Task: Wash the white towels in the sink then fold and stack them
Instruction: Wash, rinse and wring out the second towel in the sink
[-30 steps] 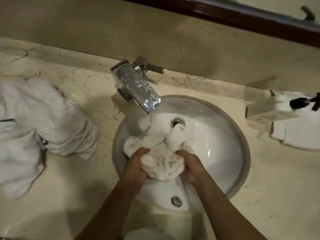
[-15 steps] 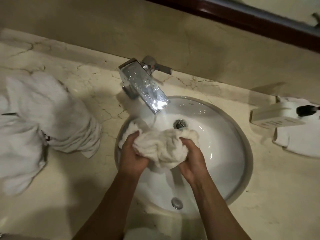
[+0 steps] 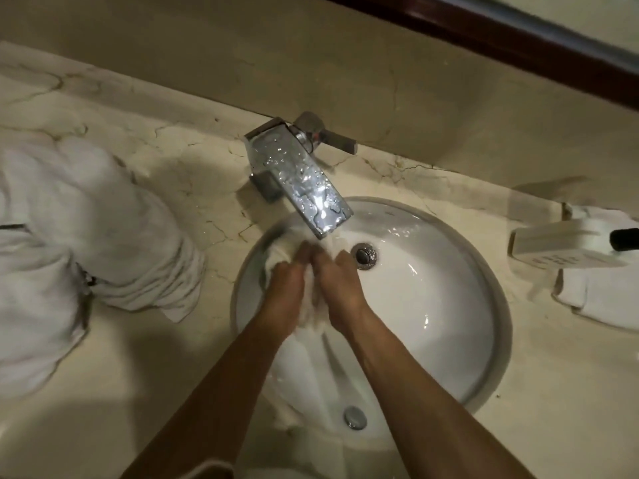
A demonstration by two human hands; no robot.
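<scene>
A wet white towel [image 3: 276,252] is bunched up inside the sink [image 3: 449,305], at the basin's far left, right under the spout of the chrome tap [image 3: 299,181]. The left hand [image 3: 287,288] and right hand [image 3: 337,285] press together over it, each grip closed on the cloth, with folds showing between the palms and past the fingertips; motion blur makes the exact finger placement hard to read. Water appears to run from the spout onto the cloth. Left of the sink, a heap of white towels [image 3: 79,243] lies on the marble table [image 3: 173,357]. Right of the sink, a white soap dispenser [image 3: 560,245] lies on a folded white towel [image 3: 598,295].
</scene>
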